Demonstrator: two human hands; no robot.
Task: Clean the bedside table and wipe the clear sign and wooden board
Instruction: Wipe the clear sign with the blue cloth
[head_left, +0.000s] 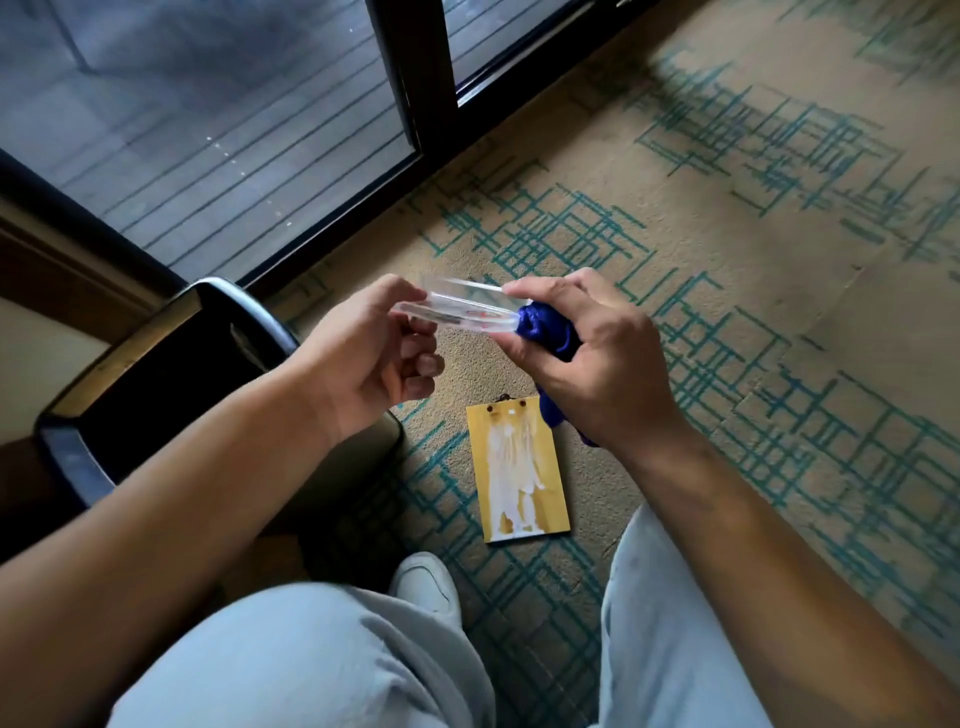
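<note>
My left hand (371, 353) pinches the left end of the clear sign (462, 309), a thick transparent block held nearly level above the carpet. A bunched blue cloth (548, 327) sits in the grip of my right hand (597, 358) and presses against the sign's right end; a tail of it hangs below the hand. The wooden board (522, 470), yellow with pale glare streaks and a small hanger at its top, lies flat on the carpet under my hands. At left, the glossy black bedside table (171, 364) shows one rounded corner; my left forearm crosses over it.
A dark-framed glass sliding door (421, 104) runs along the top, with decking outside. Beige carpet with teal line patterns (753, 286) spreads to the right. My knees in light trousers and a white shoe (428, 584) fill the bottom of the view.
</note>
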